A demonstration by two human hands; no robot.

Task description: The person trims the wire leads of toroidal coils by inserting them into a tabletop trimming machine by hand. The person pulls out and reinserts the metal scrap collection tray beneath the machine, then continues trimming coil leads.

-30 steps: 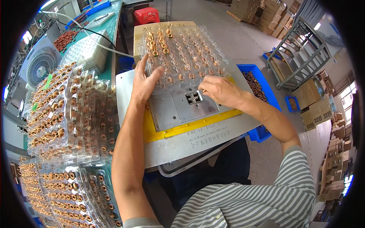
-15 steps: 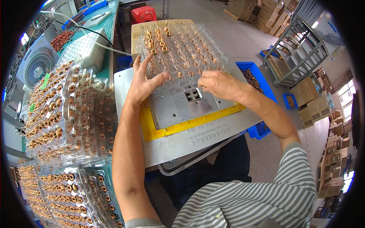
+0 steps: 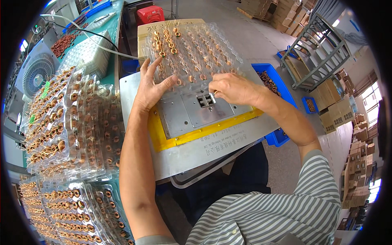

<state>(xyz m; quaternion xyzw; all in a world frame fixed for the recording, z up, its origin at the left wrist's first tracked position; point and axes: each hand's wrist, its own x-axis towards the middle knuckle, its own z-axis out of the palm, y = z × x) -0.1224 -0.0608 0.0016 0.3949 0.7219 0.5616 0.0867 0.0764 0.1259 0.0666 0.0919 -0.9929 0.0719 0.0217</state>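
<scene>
My left hand is open, thumb and fingers spread at the near left edge of a clear plastic tray. Rows of small copper-coloured wound coils with long wire leads lie in this tray. Beyond the near edge, my right hand is closed, its fingertips pinched together just above and right of a small square opening. Whatever the pinch holds is hidden by the fingers. The opening sits in a metal plate bordered by yellow tape.
At left stand tall stacks of coil-filled clear trays, with a white fan behind. The coil tray rests partly on a cardboard box. A blue bin of small parts stands right of the machine; farther off is a metal cart.
The whole view has shifted slightly. My right hand's pinched fingertips have moved a little closer to the square opening. My left hand keeps its spread pose by the tray.
</scene>
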